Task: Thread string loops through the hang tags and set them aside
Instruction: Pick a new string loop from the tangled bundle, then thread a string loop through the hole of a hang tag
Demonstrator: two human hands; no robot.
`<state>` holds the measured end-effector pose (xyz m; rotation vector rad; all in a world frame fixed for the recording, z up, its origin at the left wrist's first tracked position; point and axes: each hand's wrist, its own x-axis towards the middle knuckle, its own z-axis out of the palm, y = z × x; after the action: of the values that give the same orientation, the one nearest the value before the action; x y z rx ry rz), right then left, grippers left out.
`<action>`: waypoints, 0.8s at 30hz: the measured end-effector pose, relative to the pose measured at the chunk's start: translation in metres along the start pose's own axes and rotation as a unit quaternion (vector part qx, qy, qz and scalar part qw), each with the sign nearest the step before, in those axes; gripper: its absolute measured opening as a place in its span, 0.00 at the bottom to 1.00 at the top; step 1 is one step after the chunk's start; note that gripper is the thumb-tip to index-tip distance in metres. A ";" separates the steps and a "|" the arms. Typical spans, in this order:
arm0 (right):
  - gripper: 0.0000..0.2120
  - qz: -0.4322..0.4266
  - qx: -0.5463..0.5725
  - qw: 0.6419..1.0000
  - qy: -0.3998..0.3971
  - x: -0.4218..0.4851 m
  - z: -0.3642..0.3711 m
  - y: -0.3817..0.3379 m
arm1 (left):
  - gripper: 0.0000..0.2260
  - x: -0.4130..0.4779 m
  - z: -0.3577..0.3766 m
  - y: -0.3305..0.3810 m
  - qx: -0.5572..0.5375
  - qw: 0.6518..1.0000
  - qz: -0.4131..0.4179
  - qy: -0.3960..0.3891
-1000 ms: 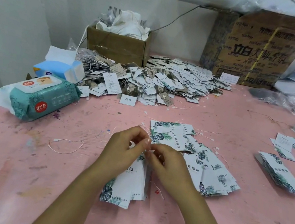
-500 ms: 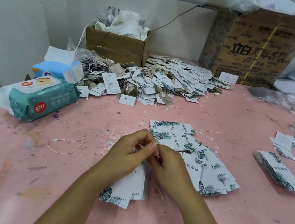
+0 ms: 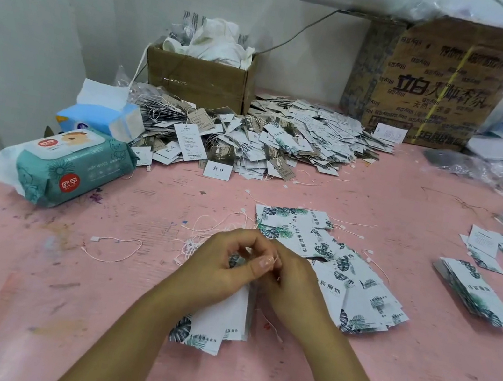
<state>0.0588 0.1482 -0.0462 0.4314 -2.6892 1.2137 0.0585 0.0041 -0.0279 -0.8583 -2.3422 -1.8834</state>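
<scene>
Hang tags (image 3: 220,322) in a small stack sit at the middle of the pink table (image 3: 22,301), long axis running away from the viewer, leaf-printed end toward the near edge — the far end gripped in the curled fingers of the left hand (image 3: 220,262). The right hand (image 3: 293,288), fingers likewise curled, meets the left's fingertips there; what it pinches is hidden. Loose string loops (image 3: 212,233) lie just beyond the hands, a fanned row of tags (image 3: 352,275) to their right.

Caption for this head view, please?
Left hand holds a stack of hang tags, right hand working at its top, over pink table.
</scene>
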 end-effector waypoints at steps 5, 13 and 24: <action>0.08 0.003 -0.012 1.000 0.002 -0.001 0.001 0.002 | 0.03 0.000 0.000 0.001 -0.005 1.000 -0.001 0.012; 0.02 0.014 -0.052 0.999 -0.003 0.001 0.002 0.002 | 0.06 0.002 -0.001 -0.002 -0.016 0.994 -0.015 0.103; 0.07 0.008 0.058 0.996 0.070 0.001 -0.002 -0.003 | 0.08 0.007 -0.012 -0.014 -0.001 0.957 -0.089 0.275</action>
<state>0.0591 0.1478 -0.0421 0.3265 -2.5190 1.3564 0.0425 -0.0053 -0.0346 -0.0871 -2.1118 -1.8673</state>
